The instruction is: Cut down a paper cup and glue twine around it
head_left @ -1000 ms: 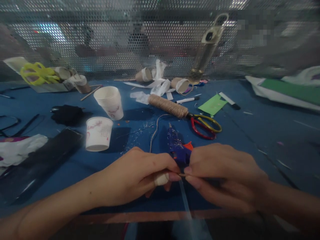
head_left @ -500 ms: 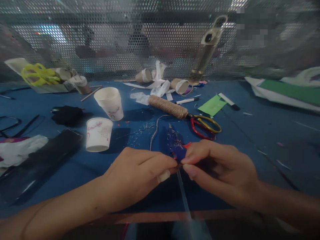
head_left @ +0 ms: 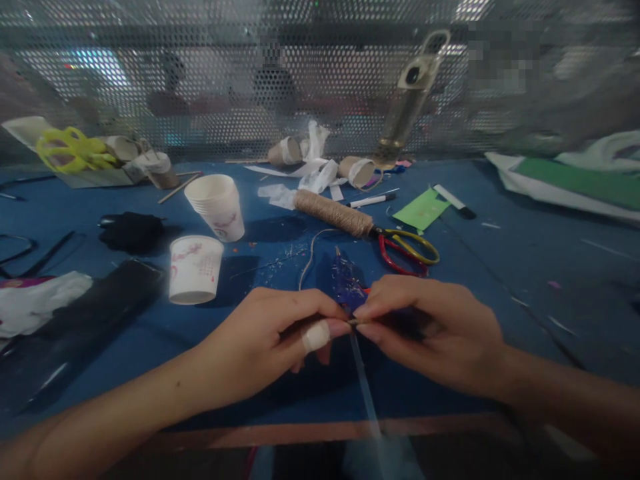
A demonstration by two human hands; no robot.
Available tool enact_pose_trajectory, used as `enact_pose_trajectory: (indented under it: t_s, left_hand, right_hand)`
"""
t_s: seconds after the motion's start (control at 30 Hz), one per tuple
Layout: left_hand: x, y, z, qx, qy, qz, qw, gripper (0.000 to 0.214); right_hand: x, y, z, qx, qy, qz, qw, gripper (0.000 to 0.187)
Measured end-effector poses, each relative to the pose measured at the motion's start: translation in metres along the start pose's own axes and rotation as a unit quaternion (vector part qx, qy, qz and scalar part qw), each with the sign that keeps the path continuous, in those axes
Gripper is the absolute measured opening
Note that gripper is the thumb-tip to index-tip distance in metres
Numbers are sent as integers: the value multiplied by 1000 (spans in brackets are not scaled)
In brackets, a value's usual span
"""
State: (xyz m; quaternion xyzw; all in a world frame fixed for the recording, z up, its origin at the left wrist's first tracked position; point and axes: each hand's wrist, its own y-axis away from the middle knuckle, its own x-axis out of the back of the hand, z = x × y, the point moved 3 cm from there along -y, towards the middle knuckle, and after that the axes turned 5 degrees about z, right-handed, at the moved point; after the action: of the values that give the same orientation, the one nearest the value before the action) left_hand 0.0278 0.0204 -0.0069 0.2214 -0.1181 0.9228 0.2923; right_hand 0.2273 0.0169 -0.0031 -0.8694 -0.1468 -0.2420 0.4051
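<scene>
My left hand, a bandage round its thumb, pinches a short bit of twine. Its other end is between the thumb and forefinger of my right hand, so the two hands nearly meet. Just beyond the fingertips lies a blue glue gun, its rear partly hidden by my hands. A clear glue stick runs from under my fingers past the table's front edge. From a spool of twine a loose strand curves down behind my left hand.
Red-and-yellow-handled scissors lie right of the spool. To the left stand a paper cup and a cup stack. Farther back are a green paper, a bottle and a perforated metal screen.
My left hand has turned, bringing its bandaged thumb into fuller view. My right fingertips have shifted slightly left, and the bit of twine between the hands now shows.
</scene>
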Motion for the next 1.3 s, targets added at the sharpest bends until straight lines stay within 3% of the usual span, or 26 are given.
enact_pose_trajectory:
  t_s: [0.33, 0.53, 0.7, 0.9, 1.13, 1.3]
  left_hand:
    - [3, 2, 1, -88, -63, 39, 993, 11]
    - [2, 4, 0, -113, -90, 51, 988, 9]
    - [0, 1, 0, -74, -67, 7, 995, 11]
    - [0, 1, 1, 11, 9, -48, 999, 17]
    - [0, 2, 1, 12, 80, -78, 994, 22]
    - [2, 2, 2, 17, 89, -87, 992, 21]
  right_hand:
    - [-1, 4, 2, -12, -20, 6, 1000, 7]
    - [2, 8, -2, 41, 32, 26, 998, 8]
    - [3, 8, -3, 69, 59, 15, 996, 8]
    - [3, 4, -4, 46, 50, 11, 998, 9]
    - [4, -5, 5, 4, 14, -19, 1000, 22]
    - [2, -4, 6, 12, -16, -49, 999, 12]
